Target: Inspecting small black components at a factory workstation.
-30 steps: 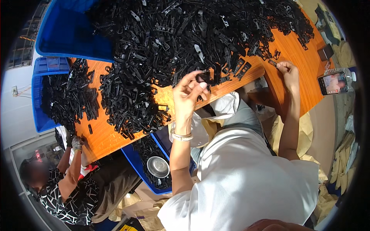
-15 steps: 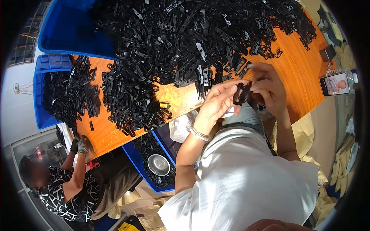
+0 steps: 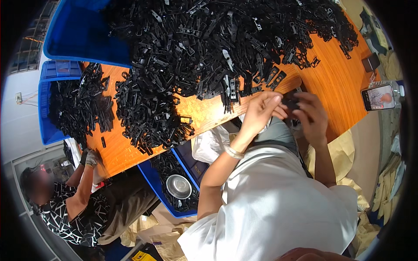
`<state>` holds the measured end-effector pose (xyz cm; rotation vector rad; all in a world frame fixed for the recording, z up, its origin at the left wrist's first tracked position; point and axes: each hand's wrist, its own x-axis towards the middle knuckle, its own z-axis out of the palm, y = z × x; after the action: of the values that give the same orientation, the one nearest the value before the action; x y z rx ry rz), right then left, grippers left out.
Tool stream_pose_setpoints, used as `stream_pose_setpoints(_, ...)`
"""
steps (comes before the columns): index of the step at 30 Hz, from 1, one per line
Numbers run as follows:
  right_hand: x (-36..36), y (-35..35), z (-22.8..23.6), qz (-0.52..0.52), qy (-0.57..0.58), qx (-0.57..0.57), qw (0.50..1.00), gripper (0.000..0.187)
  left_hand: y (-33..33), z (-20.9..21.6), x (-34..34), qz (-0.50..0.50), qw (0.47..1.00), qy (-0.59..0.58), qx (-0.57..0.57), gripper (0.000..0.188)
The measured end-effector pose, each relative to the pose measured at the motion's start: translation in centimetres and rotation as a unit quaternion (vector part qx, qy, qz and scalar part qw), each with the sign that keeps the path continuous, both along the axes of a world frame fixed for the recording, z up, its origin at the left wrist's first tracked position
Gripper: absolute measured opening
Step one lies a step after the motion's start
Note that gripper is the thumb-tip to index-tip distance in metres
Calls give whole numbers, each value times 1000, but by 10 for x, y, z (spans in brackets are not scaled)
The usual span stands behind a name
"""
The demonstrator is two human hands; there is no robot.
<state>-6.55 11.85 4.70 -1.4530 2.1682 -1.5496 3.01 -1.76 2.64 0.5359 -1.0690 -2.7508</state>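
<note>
Black plastic clip piece [image 3: 291,102] now sits pinched between left hand [image 3: 261,114] and right hand [image 3: 311,116], drawn back from the heap [image 3: 226,39] at twelve o'clock.

Showing black clips [image 3: 226,48] heaping on an orange table [image 3: 335,82], blue bins [image 3: 74,35] alongside, a white shirt [image 3: 278,200], a silver bowl [image 3: 179,186], a black-and-white patterned top [image 3: 74,217].
</note>
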Motion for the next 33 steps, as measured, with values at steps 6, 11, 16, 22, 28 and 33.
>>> stream_pose_setpoints(6, -15, 21, -22, -173, -136, -25, 975, 10, 5, -26, -41, 66, 514, -117, -847, 9)
stream_pose_setpoints(11, -19, 16, -25, -208, -293, -64, 931, 8, 5, -24, -49, 70, 488, -135, -859, 8)
stream_pose_setpoints(16, -24, 11, -29, -162, -482, -124, 852, 9, 8, -22, -37, 117, 854, -73, -502, 11)
stream_pose_setpoints(22, -20, 5, -25, -105, -538, -108, 829, 13, 10, -20, -28, 97, 938, 13, -331, 7)
stream_pose_setpoints(28, -11, 2, -16, -124, -522, -115, 836, 14, 10, -21, -24, 97, 951, 13, -292, 10)
stream_pose_setpoints(33, -10, -1, -13, -137, -493, -86, 855, 12, 9, -14, -20, 85, 920, 20, -382, 10)
